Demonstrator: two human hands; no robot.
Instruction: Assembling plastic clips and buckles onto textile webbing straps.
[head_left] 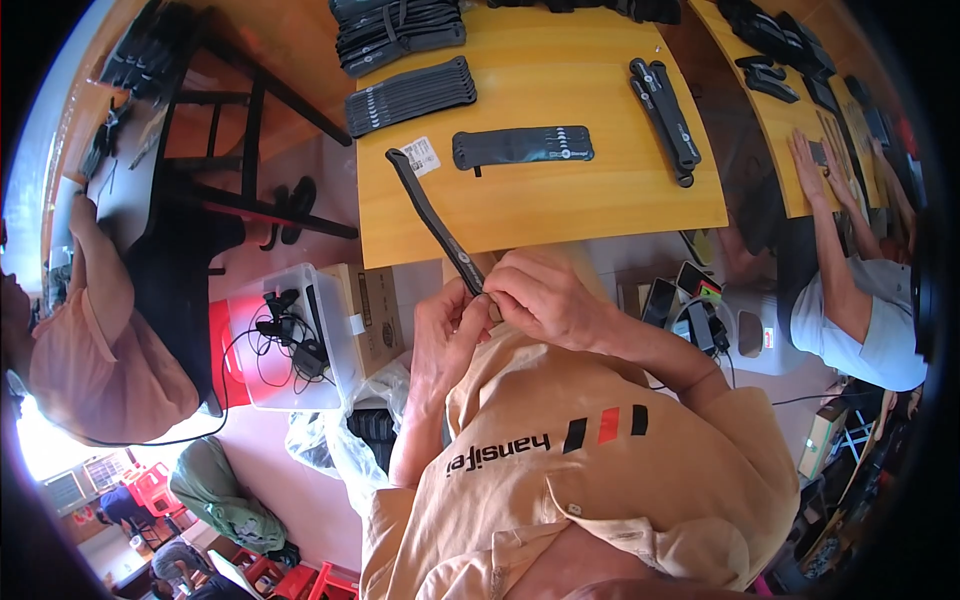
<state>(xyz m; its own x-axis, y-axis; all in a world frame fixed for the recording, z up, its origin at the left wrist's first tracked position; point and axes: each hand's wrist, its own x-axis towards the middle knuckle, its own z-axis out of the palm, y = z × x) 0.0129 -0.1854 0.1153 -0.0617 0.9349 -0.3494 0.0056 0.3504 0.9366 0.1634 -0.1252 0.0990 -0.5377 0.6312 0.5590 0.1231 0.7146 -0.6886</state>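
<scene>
A long black strap (428,216) with a rounded end and small pale print slants from my fingers toward the table's left side. My left hand (448,335) is closed around its near end. Beside it, my right hand (552,298) pinches the same end between bent fingers; the very tip is hidden there. Beyond my hands, a flat stack of black straps (515,147) lies on the yellow wooden table (580,208). A white label (422,155) sits beside the held strap's far end.
More strap bundles (410,95) are at the table's far left, and a narrow bundle (662,120) lies right. Left below stands a clear plastic bin (345,345) with black cables, beside a cardboard box (378,310). Co-workers sit at both sides, one reaching over the right table (755,60).
</scene>
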